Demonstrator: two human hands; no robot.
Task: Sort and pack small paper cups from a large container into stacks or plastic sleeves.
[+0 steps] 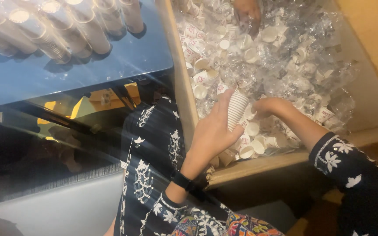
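Dark embroidered sleeves (154, 144) lead to the left hand (213, 131) gripping 1 stack of white paper cups (236, 109), while the right hand (270, 106) curls fingers-down among loose cups (254, 129) in the cardboard box (259, 164).

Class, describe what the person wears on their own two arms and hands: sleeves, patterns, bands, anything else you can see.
Both hands, left hand and right hand, are bare. A black band circles the left wrist. The sleeves are dark navy with white embroidered flowers and a white stitched cuff edging.

Big cardboard box (184, 83) on the right, loose small white paper cups (253, 129) and crumpled clear plastic wrap (311, 48) lying all over its floor. Blue tabletop (66, 74) far left, tall wrapped stacks of cups (88, 26) standing on it in a row.
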